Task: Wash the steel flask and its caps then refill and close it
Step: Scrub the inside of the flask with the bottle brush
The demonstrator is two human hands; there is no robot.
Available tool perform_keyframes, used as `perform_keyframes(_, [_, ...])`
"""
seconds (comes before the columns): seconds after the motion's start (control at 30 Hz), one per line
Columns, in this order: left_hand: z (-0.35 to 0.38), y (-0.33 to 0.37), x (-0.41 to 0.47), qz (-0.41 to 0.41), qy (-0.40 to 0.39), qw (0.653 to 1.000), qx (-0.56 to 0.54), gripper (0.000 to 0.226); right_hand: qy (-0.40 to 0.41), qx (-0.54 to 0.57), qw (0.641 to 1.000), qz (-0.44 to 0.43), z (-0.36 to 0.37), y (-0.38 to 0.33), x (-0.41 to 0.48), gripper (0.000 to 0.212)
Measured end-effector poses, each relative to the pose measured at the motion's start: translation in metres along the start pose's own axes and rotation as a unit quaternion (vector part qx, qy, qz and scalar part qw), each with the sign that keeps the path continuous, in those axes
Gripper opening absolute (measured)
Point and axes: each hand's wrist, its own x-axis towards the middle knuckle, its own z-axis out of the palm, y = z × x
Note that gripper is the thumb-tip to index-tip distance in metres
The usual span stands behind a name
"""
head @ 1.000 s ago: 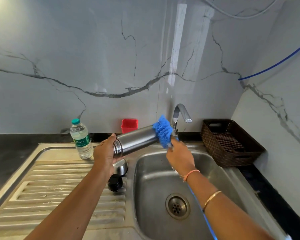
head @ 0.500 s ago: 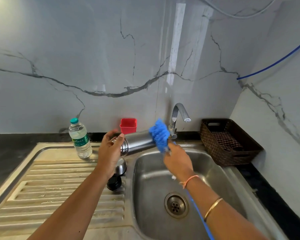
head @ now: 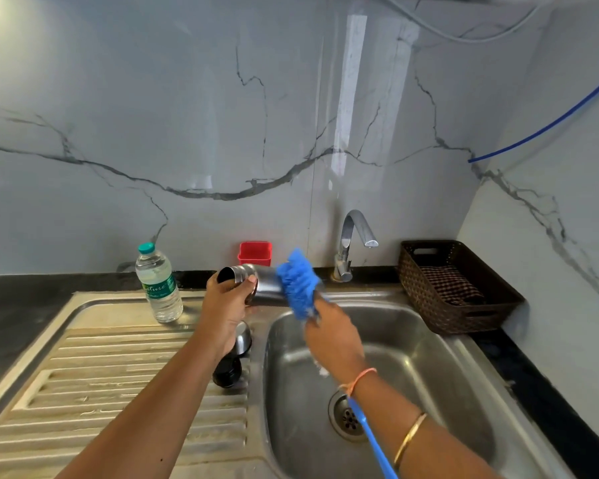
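Observation:
My left hand [head: 227, 305] grips the steel flask [head: 261, 283] near its open mouth and holds it on its side above the sink's left rim, mouth pointing left. My right hand [head: 332, 337] holds a blue bottle brush [head: 298, 283] by its long blue handle. The fluffy brush head lies across the flask's body and hides its far end. The steel cap [head: 242, 340] and the black inner cap [head: 227, 373] rest on the drainboard just below my left wrist, partly hidden by it.
The steel sink basin [head: 412, 375] with its drain lies to the right, the tap [head: 351, 236] behind it. A water bottle [head: 158, 285] stands on the ribbed drainboard [head: 83, 392]. A red tub [head: 255, 252] and a brown woven basket [head: 457, 288] sit at the back.
The flask has shifted left and turned so its open mouth shows. The brush head has slid from the flask's far end onto the middle of its body.

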Motion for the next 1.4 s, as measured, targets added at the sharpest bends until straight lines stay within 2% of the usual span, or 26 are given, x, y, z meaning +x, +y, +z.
perform_keyframes(0.1, [0.003,-0.003,-0.002,-0.050,0.034,0.997,-0.049,0.014,-0.012,-0.035,0.997,-0.065,0.015,-0.021,-0.011,0.052])
perform_keyframes(0.17, [0.003,-0.004,-0.007,-0.082,0.058,0.991,-0.087,0.011,0.002,-0.048,0.997,-0.066,0.016,-0.019,-0.012,0.054])
perform_keyframes(0.27, [-0.003,-0.003,-0.006,-0.104,0.111,0.980,-0.129,0.031,0.021,-0.027,0.999,0.003,0.008,0.007,-0.003,0.050])
perform_keyframes(0.33, [-0.004,-0.002,-0.005,-0.103,0.108,0.981,-0.126,0.024,0.035,0.009,0.998,0.059,0.001,0.023,0.007,0.044])
perform_keyframes(0.4, [-0.001,-0.004,-0.008,-0.107,0.093,0.984,-0.113,0.013,0.034,0.005,0.997,0.073,-0.002,0.027,0.009,0.044])
perform_keyframes(0.47, [0.004,-0.005,-0.010,-0.112,0.084,0.985,-0.105,0.012,0.022,-0.020,0.999,0.040,0.001,0.017,0.005,0.050])
perform_keyframes(0.57, [0.006,-0.006,-0.009,-0.123,0.063,0.985,-0.099,0.011,-0.002,-0.083,0.994,-0.068,0.013,-0.011,-0.011,0.056])
perform_keyframes(0.63, [0.004,-0.004,-0.009,-0.129,0.050,0.986,-0.095,0.010,0.003,-0.089,0.992,-0.090,0.016,-0.013,-0.014,0.057])
perform_keyframes(0.83, [-0.004,-0.002,-0.007,-0.143,0.054,0.980,-0.130,0.010,0.041,-0.033,0.998,0.047,-0.012,0.026,0.028,0.041])
perform_keyframes(0.9, [-0.003,-0.003,-0.007,-0.143,0.048,0.979,-0.136,0.009,0.026,-0.063,0.998,0.020,-0.011,0.019,0.026,0.046])
perform_keyframes(1.0, [0.002,-0.005,-0.011,-0.142,0.044,0.980,-0.132,0.005,-0.018,-0.123,0.989,-0.085,0.004,-0.008,0.005,0.055])
perform_keyframes(1.1, [0.000,-0.004,-0.012,-0.133,0.067,0.981,-0.126,0.009,-0.011,-0.144,0.981,-0.127,0.011,-0.013,-0.003,0.059])
perform_keyframes(1.17, [-0.005,-0.004,-0.009,-0.127,0.095,0.979,-0.130,0.017,0.016,-0.147,0.985,-0.086,0.003,0.002,0.011,0.057])
perform_keyframes(1.27, [-0.011,-0.006,-0.005,-0.113,0.124,0.979,-0.116,0.040,0.056,-0.088,0.994,0.009,-0.014,0.022,0.028,0.052])
perform_keyframes(1.33, [-0.011,-0.009,-0.004,-0.101,0.122,0.984,-0.084,0.044,0.056,-0.084,0.995,0.022,-0.015,0.021,0.028,0.050])
perform_keyframes(1.4, [-0.009,-0.014,-0.002,-0.082,0.113,0.989,-0.048,0.045,0.024,-0.116,0.993,-0.012,-0.007,0.005,0.015,0.052])
